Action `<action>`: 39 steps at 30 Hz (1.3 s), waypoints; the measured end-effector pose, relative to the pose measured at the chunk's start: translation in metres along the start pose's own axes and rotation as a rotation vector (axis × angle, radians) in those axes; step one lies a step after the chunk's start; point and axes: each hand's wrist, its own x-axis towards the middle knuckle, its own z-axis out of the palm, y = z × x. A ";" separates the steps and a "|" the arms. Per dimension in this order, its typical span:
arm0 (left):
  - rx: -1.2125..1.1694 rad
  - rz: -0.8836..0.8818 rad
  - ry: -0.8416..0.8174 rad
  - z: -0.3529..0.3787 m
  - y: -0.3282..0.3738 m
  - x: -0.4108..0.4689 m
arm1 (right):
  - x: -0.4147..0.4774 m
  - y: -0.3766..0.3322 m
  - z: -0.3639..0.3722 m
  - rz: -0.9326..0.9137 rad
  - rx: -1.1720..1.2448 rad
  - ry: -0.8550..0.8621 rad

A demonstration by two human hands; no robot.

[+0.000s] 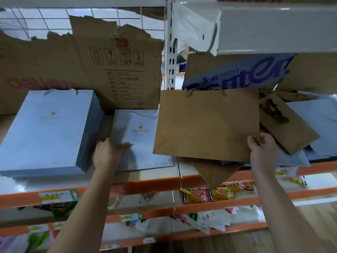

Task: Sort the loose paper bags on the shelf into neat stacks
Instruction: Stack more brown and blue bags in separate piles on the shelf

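A tall stack of large light-blue "PRINCE" bags lies at the shelf's left. Beside it lies a smaller blue PRINCE bag; my left hand grips its left edge, thumb on top. My right hand pinches the lower right corner of a flat brown paper bag and holds it lifted over the shelf's middle. Another brown bag pokes out beneath it over the shelf edge. To the right lie a tilted brown bag and loose blue bags.
Torn cardboard sheets stand against the wire back. A white upright post divides the shelf bays, and a grey upper shelf overhangs the right bay. Orange shelf edges carry price labels; snack packets sit on the lower shelf.
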 end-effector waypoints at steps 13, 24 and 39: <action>0.021 0.291 0.260 -0.018 0.015 -0.044 | -0.009 -0.014 0.018 0.035 0.105 -0.087; 0.077 0.374 0.651 -0.107 -0.058 -0.062 | -0.062 -0.089 0.113 0.008 0.345 -0.321; 0.127 0.178 0.539 -0.209 -0.350 0.036 | -0.264 -0.232 0.330 -0.026 0.384 -0.455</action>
